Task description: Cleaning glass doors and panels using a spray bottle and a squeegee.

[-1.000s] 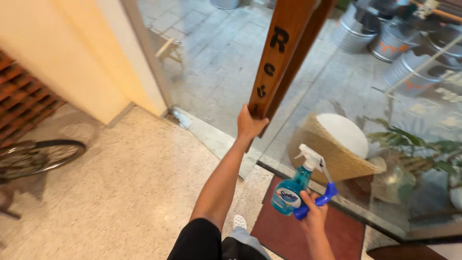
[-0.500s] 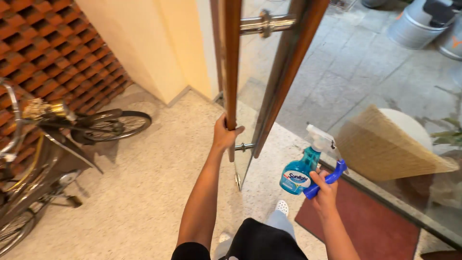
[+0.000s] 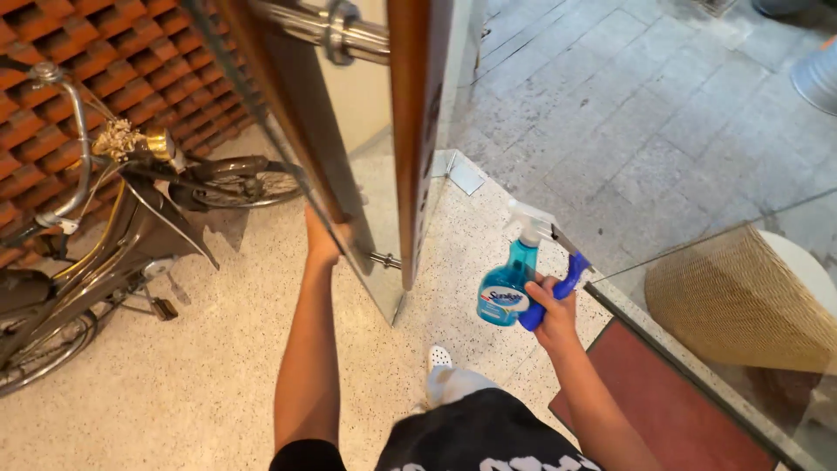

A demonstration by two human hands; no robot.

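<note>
Here, one translucent blue spray bottle (image 3: pixel 506 283), seemingly half full, is gripped in the right hand (image 3: pixel 551 307); the left hand (image 3: pixel 321 237) clasps one wooden door handle (image 3: pixel 301 131)

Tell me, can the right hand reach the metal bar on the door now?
Probably not freely: the right hand already holds a spray bottle and a blue tool, and the metal bar sits well above it.

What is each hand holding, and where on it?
Right hand: a blue spray bottle and blue-handled tool, gripped together at the handle. Left hand: the glass door edge.

Bicycle (image 3: pixel 113 235) left, glass door (image 3: pixel 349 174) ahead.
</note>
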